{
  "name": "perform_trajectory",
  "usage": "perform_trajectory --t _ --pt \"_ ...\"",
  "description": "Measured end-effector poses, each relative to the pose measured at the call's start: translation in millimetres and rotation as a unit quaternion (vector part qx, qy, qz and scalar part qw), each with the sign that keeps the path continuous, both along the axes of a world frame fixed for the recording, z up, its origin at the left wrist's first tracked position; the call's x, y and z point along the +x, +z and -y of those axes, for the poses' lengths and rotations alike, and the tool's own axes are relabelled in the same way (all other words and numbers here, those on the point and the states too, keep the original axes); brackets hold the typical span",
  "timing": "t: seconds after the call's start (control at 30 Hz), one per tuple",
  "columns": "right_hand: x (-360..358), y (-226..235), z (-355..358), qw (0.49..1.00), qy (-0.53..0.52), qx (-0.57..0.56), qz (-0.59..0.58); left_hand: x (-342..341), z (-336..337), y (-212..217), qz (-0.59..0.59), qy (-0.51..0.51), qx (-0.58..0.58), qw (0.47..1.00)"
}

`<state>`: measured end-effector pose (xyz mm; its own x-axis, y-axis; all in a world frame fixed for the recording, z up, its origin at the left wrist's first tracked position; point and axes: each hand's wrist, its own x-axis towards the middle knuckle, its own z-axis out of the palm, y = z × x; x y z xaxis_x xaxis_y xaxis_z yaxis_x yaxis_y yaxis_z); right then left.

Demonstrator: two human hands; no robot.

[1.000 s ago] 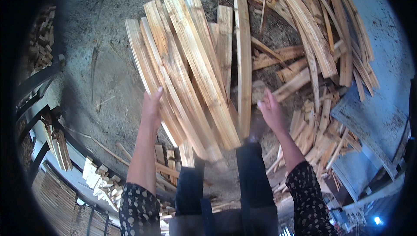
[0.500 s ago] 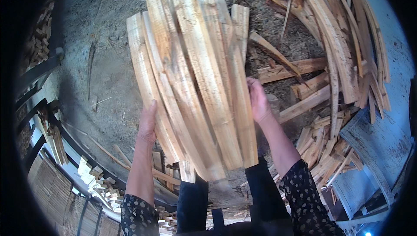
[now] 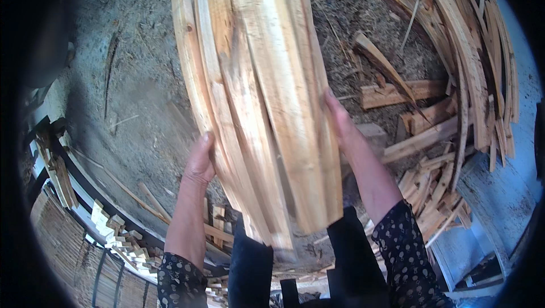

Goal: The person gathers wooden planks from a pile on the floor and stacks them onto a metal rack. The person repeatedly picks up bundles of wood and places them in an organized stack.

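Note:
Between my two hands I hold a bundle of wooden boards point(image 3: 255, 109), pale and rough-sawn, lying side by side lengthwise. My left hand point(image 3: 200, 157) grips the bundle's left edge, thumb against the outermost board and fingers hidden underneath. On the opposite edge my right hand point(image 3: 339, 118) is closed, its fingers also mostly behind the wood. The far ends of the boards run up to the top of the view, and their near ends hang just in front of my legs point(image 3: 352, 251).
Long curved slabs point(image 3: 460, 58) are piled at the right beside a blue metal panel point(image 3: 499, 206). Loose offcuts point(image 3: 434, 189) lie below them. A dirt floor point(image 3: 136, 81) spreads left. At lower left are stacked short blocks point(image 3: 122, 240) and a ribbed brown stack point(image 3: 62, 245).
The bundle has drawn together, its boards now overlapping more closely. My left hand has shifted slightly right, narrowing the gap between my hands. The surroundings on the right have slid rightward in view.

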<state>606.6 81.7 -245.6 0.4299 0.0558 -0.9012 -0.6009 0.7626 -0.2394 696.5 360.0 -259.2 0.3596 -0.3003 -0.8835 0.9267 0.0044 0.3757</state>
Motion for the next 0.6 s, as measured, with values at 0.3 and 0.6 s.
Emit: perform_trajectory --t 0.3,0.6 --pt "-13 24 -15 0.997 0.060 0.032 0.021 -5 17 31 -0.046 -0.034 0.030 0.998" --pt "-96 207 -8 0.999 0.040 -0.028 -0.010 -75 29 218 -0.131 -0.027 0.075 0.988"
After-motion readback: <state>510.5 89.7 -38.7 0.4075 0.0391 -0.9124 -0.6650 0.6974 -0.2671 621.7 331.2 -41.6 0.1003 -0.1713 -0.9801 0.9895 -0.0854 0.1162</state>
